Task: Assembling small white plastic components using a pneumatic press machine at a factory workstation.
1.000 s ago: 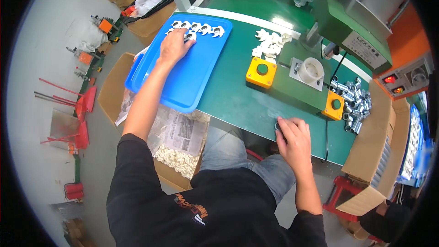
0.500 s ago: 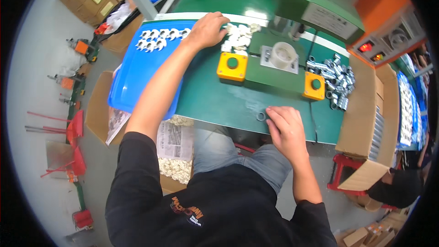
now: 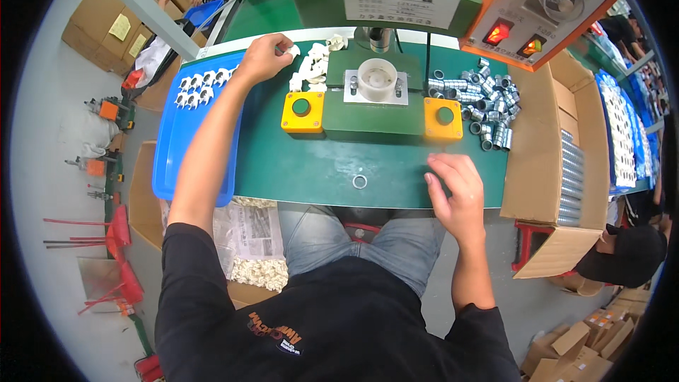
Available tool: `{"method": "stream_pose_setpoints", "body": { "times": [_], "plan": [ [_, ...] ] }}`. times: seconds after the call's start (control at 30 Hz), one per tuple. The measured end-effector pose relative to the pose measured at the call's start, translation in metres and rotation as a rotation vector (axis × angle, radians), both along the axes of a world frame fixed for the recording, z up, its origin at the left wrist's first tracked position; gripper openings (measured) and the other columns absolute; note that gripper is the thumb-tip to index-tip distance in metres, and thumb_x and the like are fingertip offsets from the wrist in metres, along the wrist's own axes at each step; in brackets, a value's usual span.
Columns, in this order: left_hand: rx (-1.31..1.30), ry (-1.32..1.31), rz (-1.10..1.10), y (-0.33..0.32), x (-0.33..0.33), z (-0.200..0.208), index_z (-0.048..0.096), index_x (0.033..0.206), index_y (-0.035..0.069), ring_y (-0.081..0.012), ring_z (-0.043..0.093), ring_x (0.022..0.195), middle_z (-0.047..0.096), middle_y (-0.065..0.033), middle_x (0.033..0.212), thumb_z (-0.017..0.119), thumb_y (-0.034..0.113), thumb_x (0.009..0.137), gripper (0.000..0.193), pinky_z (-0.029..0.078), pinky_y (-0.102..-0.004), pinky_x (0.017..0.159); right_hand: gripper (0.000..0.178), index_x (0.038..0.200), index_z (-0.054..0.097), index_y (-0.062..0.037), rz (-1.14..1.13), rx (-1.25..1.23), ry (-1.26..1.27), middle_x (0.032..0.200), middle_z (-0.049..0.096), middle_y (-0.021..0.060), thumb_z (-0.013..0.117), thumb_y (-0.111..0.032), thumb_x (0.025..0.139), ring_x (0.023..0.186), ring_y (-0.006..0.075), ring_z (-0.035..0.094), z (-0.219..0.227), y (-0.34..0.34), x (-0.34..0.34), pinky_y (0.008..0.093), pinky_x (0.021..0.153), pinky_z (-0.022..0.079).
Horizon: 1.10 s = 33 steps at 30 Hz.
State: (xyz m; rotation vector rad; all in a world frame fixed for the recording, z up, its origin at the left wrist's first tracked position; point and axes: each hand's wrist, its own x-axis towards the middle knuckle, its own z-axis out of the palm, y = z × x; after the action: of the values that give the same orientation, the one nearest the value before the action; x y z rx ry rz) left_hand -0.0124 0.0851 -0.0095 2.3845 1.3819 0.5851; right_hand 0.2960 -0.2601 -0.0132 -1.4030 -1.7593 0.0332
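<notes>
My left hand (image 3: 263, 60) is beyond the right edge of the blue tray (image 3: 167, 138), pinching a small white plastic piece (image 3: 294, 51) at the fingertips. A loose pile of similar white pieces (image 3: 312, 67) lies just right of it. In the tray stand two rows of white pieces with dark metal-lined openings (image 3: 195, 90). My right hand (image 3: 460, 191) hovers over the table's front edge, thumb and fingers apart, holding nothing. A metal ring (image 3: 360, 181) lies alone on the green tabletop to its left.
Ahead is a green press base with a round white holder (image 3: 377, 79), between two yellow button boxes (image 3: 303, 112) with green buttons. Metal sleeves (image 3: 488, 99) are heaped on the right, beside a cardboard box (image 3: 541, 141). An orange control box (image 3: 541, 10) overhangs the back right.
My right hand has moved away from the metal ring, leaving it on the table. My left hand now has a white piece at its fingertips. The whole view has shifted.
</notes>
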Motion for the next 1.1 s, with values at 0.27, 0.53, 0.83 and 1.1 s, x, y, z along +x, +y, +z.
{"method": "stream_pose_setpoints", "body": {
  "times": [0.27,0.53,0.83,1.1],
  "plan": [
    [-0.181,-0.358,-0.024,-0.054,0.030,0.054,0.069,0.113,-0.004,-0.0118,0.067,0.088,0.073,-0.0072,0.099,0.077,0.013,0.087,0.032,0.056,-0.0281,0.082,0.030,0.104,0.071,0.0000,-0.034,0.013,0.064,0.108,0.072,0.0122,0.078,0.003,0.076,0.096,0.0323,0.067,-0.004,-0.003,0.017,0.0408,0.083,0.054],
    [0.154,-0.136,-0.375,-0.125,0.099,0.077,0.078,0.118,0.008,-0.0277,0.068,0.090,0.075,-0.0150,0.094,0.077,0.025,0.085,0.037,0.055,-0.0365,0.088,0.029,0.104,0.071,0.0004,-0.051,0.027,0.074,0.109,0.072,0.0131,0.078,0.002,0.076,0.095,0.0324,0.067,-0.006,-0.007,0.024,0.0408,0.083,0.055],
    [0.235,-0.142,-0.398,-0.133,0.111,0.059,0.075,0.112,0.006,-0.0324,0.070,0.099,0.073,-0.0159,0.112,0.074,0.022,0.087,0.029,0.054,-0.0390,0.091,0.027,0.102,0.072,0.0000,-0.042,0.013,0.087,0.108,0.071,0.0131,0.078,0.000,0.076,0.094,0.0320,0.067,-0.009,-0.006,0.021,0.0407,0.083,0.055],
    [0.388,-0.119,-0.391,-0.141,0.112,0.057,0.075,0.107,0.006,-0.0361,0.069,0.100,0.073,-0.0157,0.108,0.075,0.018,0.088,0.022,0.055,-0.0420,0.091,0.026,0.103,0.072,0.0004,-0.056,0.042,0.079,0.108,0.071,0.0137,0.078,0.001,0.077,0.094,0.0325,0.067,-0.003,0.003,0.027,0.0408,0.082,0.055]
  ]
}}
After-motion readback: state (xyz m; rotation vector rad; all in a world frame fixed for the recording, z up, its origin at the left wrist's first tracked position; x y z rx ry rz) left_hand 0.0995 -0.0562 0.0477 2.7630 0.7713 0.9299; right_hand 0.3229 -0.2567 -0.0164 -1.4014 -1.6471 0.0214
